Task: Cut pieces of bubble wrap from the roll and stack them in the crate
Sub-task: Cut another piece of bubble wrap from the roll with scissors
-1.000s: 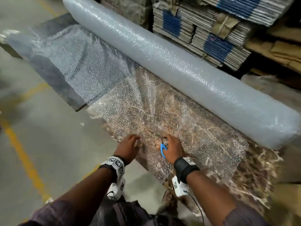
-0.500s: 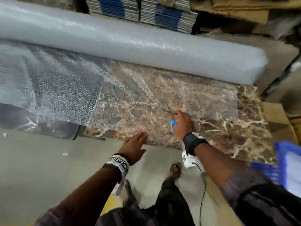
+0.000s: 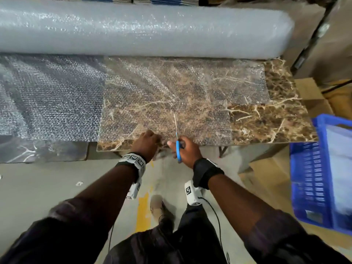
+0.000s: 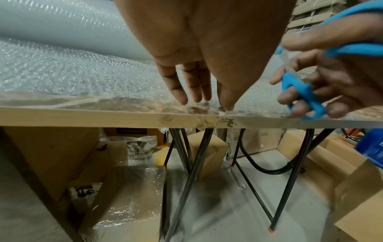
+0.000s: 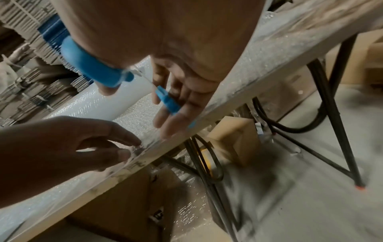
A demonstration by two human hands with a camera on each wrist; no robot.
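Observation:
A thick bubble wrap roll [image 3: 133, 27] lies along the back of the marble-topped table [image 3: 276, 121]. An unrolled sheet [image 3: 144, 92] from it covers most of the top. My left hand [image 3: 146, 143] is at the near table edge, and its thumb and fingertips [image 5: 132, 144] pinch the sheet's edge. Right beside it, my right hand [image 3: 185, 149] grips blue-handled scissors [image 3: 178, 147] with fingers through the loops. Their thin blades [image 3: 175, 122] point away over the sheet. A blue crate [image 3: 312, 178] stands at the right, below table height.
Black folding legs [image 4: 196, 155] and cardboard boxes [image 4: 211, 155] stand under the table. A wrapped box [image 4: 128, 204] sits on the floor at the left. Stacks of flat cartons [image 5: 31, 49] rise behind the roll. An open cardboard box [image 3: 266, 178] lies beside the crate.
My right hand has drawn the scissors back from the middle of the sheet to the near edge. The left hand has moved right to the sheet's edge beside them. The head view has shifted.

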